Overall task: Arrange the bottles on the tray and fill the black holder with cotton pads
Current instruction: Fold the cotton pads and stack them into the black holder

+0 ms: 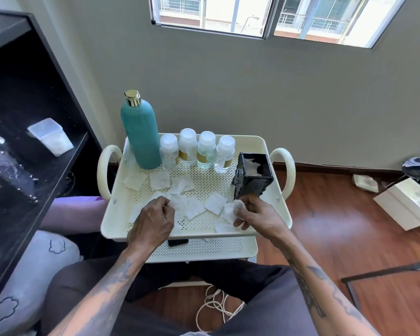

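A cream perforated tray tops a small cart. Along its back stand a tall teal bottle with a gold cap and several small clear bottles with white caps, in a row. The black holder stands at the tray's right, some white cotton inside. Loose square cotton pads lie scattered over the tray floor. My right hand sits just in front of the holder, fingers closed on a crumpled cotton pad. My left hand pinches at pads near the tray's front left.
A black shelf unit with a clear box stands on the left. A dark phone lies on the cart's lower shelf. White cable coils on the wooden floor; white boxes sit at right.
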